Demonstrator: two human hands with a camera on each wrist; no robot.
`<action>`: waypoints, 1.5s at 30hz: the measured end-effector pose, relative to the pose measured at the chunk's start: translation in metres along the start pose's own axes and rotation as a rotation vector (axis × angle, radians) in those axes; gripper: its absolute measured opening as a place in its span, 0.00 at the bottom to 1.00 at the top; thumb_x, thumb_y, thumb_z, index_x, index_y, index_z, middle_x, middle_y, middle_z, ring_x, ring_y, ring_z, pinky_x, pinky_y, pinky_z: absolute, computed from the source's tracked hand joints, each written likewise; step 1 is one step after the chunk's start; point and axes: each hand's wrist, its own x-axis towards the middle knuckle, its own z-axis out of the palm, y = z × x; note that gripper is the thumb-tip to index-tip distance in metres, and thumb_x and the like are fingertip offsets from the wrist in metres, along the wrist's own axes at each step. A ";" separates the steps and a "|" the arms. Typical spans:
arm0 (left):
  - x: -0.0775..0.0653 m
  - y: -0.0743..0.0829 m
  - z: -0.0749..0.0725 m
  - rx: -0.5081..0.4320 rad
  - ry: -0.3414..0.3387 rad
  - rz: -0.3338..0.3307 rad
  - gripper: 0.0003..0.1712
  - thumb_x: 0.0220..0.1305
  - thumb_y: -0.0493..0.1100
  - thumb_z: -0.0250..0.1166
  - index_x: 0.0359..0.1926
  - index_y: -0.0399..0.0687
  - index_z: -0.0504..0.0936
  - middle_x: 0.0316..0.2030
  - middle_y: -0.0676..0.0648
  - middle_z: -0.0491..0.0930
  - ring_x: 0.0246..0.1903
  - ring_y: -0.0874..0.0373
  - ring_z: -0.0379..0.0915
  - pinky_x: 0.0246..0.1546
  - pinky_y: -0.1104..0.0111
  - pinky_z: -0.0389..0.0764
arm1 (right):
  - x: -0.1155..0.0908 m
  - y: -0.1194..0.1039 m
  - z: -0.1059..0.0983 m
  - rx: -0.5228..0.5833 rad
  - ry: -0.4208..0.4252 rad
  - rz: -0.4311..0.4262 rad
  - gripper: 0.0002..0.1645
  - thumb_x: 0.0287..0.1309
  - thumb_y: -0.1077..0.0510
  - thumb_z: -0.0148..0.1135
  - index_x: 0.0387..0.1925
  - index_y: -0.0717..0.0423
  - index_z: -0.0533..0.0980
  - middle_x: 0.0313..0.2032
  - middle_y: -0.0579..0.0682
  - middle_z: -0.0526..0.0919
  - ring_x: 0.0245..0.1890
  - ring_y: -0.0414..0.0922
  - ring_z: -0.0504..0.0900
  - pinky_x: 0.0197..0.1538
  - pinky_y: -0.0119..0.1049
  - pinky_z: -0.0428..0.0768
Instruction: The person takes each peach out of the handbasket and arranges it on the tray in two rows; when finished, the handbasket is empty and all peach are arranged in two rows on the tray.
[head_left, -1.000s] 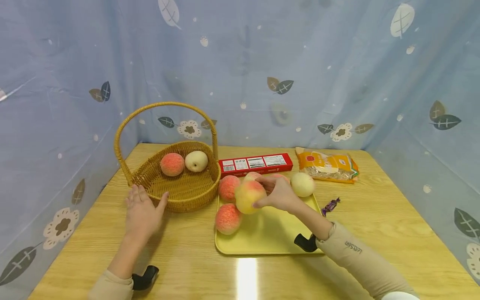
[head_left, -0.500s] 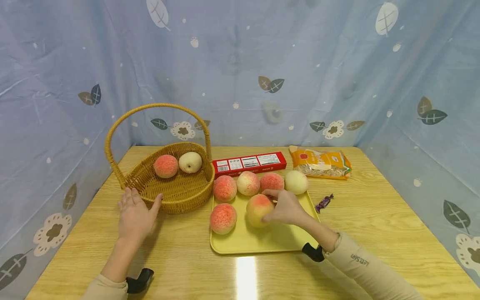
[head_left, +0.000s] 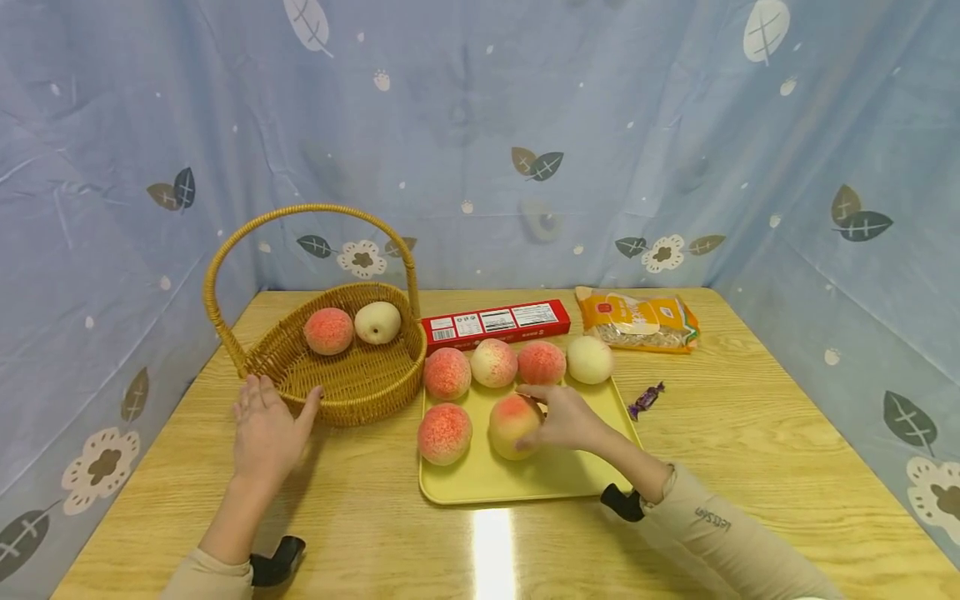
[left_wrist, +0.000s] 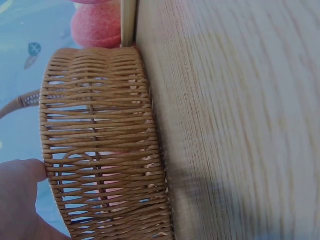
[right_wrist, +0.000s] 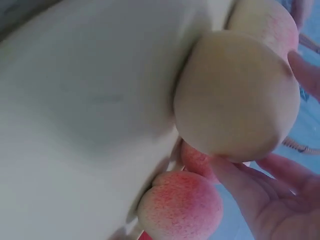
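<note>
Left of the right hand's palm, on the yellow tray [head_left: 536, 485], sits a yellow peach with a red-flushed top [head_left: 508, 432]. The right hand [head_left: 564, 421] has it pinched — thumb on the near side, forefinger on the far side — and the fruit appears to rest on the tray. It is nearly round and shows no clear long axis; of the two hands, the right is plainly the nearer.

Bare tray shows in front of the peach and to its right. Its other sides are tighter: a coarse red peach [head_left: 445, 434] stands to its left, near but apart, and a row of four fruits [head_left: 494, 363] lines the tray's back edge.

Past the tray's left edge and farther back stands the wicker basket [head_left: 367, 408], its arched handle [head_left: 313, 208] rising from the front left and back right. The left hand [head_left: 268, 435] touches its near rim — thumb spread from the fingers, pinching nothing.
</note>
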 end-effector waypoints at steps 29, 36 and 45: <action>0.001 0.000 0.000 0.000 -0.009 -0.015 0.54 0.73 0.63 0.43 0.64 0.08 0.43 0.66 0.14 0.39 0.68 0.23 0.36 0.66 0.37 0.42 | 0.003 -0.005 0.021 0.115 0.009 0.075 0.49 0.36 0.49 0.82 0.62 0.63 0.73 0.52 0.64 0.81 0.52 0.59 0.80 0.52 0.51 0.79; 0.000 0.000 0.000 0.002 -0.009 -0.007 0.54 0.73 0.63 0.44 0.64 0.08 0.44 0.66 0.14 0.39 0.68 0.22 0.36 0.66 0.37 0.42 | 0.003 -0.001 0.011 0.183 -0.095 0.100 0.54 0.38 0.51 0.81 0.66 0.67 0.67 0.61 0.67 0.72 0.60 0.63 0.73 0.58 0.53 0.74; 0.000 0.000 0.000 -0.009 0.005 -0.007 0.54 0.73 0.64 0.43 0.64 0.08 0.44 0.66 0.14 0.40 0.67 0.22 0.36 0.66 0.37 0.42 | 0.019 -0.005 -0.021 0.403 -0.175 0.059 0.52 0.51 0.55 0.74 0.71 0.68 0.58 0.69 0.63 0.61 0.68 0.60 0.62 0.66 0.52 0.65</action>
